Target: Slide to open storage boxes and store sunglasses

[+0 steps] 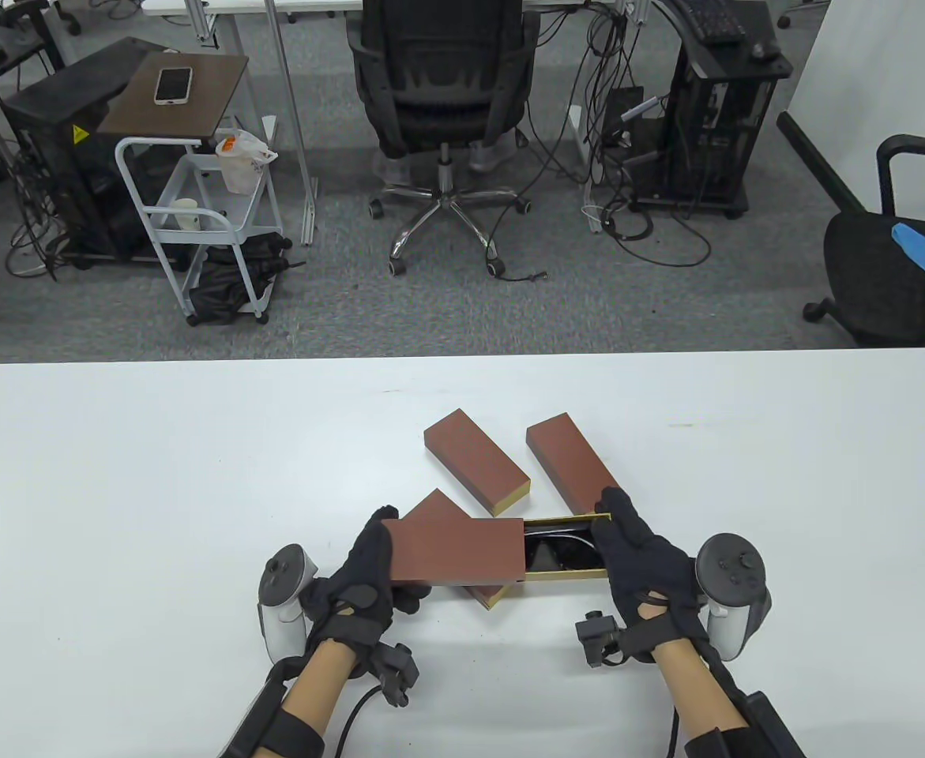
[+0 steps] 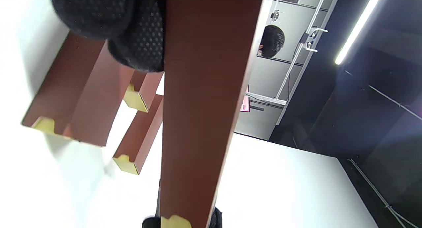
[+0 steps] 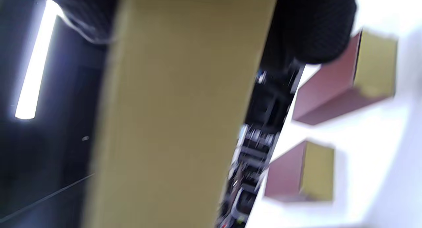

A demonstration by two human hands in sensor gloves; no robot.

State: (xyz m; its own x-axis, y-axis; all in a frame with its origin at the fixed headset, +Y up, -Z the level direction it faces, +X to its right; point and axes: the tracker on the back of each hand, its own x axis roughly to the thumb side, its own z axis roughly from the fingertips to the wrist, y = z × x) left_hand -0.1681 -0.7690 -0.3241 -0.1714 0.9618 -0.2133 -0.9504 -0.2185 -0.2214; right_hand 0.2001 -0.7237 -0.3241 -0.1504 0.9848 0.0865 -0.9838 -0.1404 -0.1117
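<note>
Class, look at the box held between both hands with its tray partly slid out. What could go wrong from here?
1. The tray is held above the table; if the right hand pulls it clear of the sleeve, the sunglasses may spill.
2. A box lies under the sleeve and could be knocked.

Both gloved hands are raised just above the tabletop [image 1: 114, 474]: left hand [image 1: 363, 572] grips one end, right hand [image 1: 640, 557] the other.

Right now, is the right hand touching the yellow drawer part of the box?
Touching. In the table view the right hand grips the end of the yellow drawer, fingers curled over its far rim.
</note>
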